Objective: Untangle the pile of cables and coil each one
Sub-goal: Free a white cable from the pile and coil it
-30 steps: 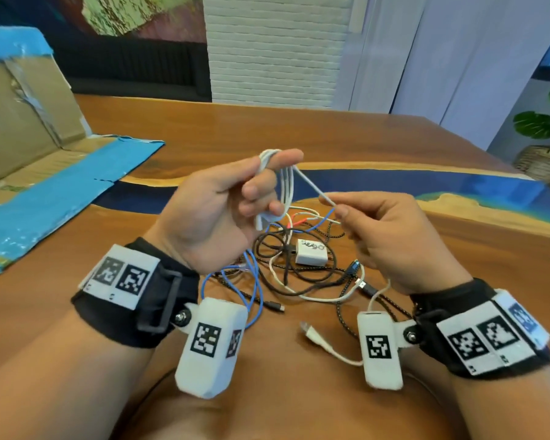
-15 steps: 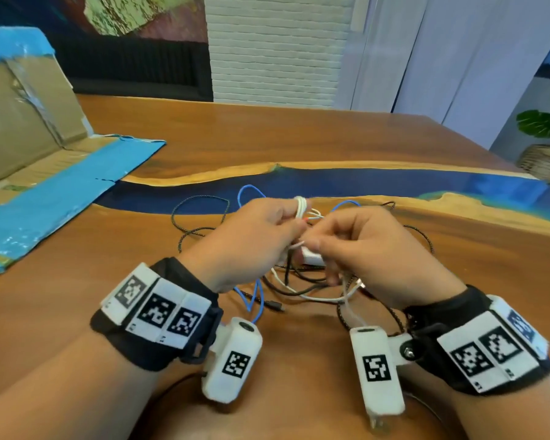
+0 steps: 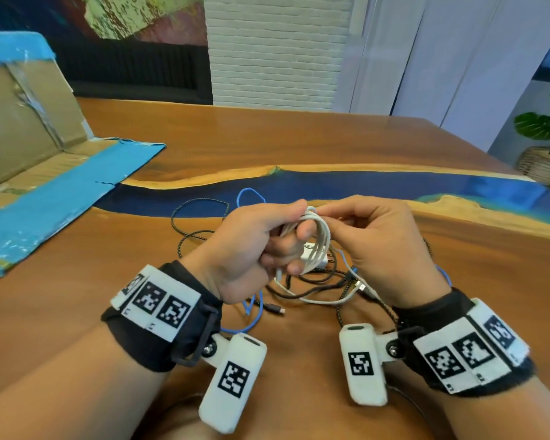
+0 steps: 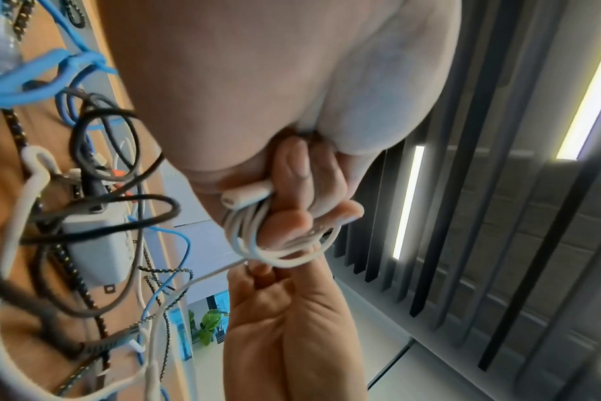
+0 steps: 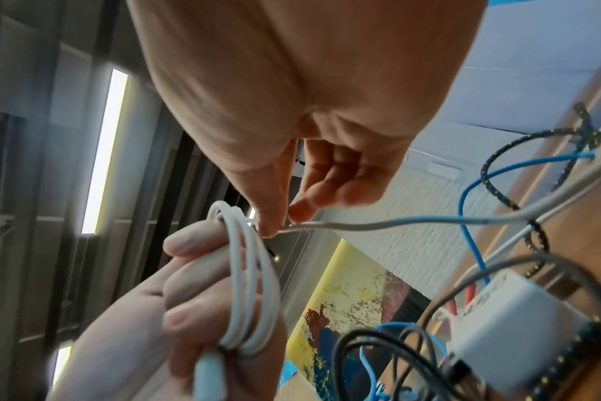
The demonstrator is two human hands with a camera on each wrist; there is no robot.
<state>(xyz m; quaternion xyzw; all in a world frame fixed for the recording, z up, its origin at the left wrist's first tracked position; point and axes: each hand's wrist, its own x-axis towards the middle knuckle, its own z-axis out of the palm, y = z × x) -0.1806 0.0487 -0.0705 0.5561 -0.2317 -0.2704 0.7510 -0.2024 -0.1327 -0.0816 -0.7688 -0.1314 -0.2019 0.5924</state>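
A white cable (image 3: 320,239) is wound in several loops around the fingers of my left hand (image 3: 294,236), which grips the coil above the table. Its white plug (image 4: 244,196) is tucked under the left fingers. My right hand (image 3: 318,212) pinches the free strand of the white cable (image 5: 361,224) between thumb and forefinger at the top of the coil (image 5: 247,271). That strand trails down into the tangled pile (image 3: 315,290) of black, braided, blue and white cables lying under both hands. A white charger block (image 3: 311,257) sits in the pile.
A loop of blue cable (image 3: 250,193) and one of black braided cable (image 3: 197,203) spread toward the blue resin strip in the wooden table (image 3: 362,185). Flattened cardboard with blue tape (image 3: 45,192) lies at the left. A potted plant (image 3: 546,138) stands far right.
Both hands have dropped from chest height to just above the pile. The left hand has turned knuckles up, and the right hand has carried the strand round to the top of the coil.
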